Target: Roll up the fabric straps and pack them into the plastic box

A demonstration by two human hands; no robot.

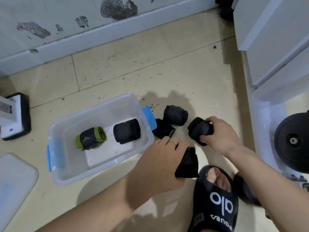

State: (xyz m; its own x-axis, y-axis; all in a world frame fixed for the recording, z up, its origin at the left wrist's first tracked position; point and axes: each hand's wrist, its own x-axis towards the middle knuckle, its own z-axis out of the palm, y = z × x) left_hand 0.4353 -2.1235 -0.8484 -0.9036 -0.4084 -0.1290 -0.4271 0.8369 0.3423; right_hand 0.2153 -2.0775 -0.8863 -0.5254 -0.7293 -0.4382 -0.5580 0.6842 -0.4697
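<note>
A clear plastic box with blue latches stands open on the tiled floor. Inside it lie a green-and-black rolled strap and a black rolled strap. My left hand grips a black rolled strap just right of the box's near corner. My right hand holds another black rolled strap a little farther right. On the floor beyond lie a black roll and a flatter black strap beside the box's right latch.
The box's clear lid lies at the lower left. A white device with a black base sits at the left. A foot in a black slipper is below my hands. White furniture and a black wheel stand at the right.
</note>
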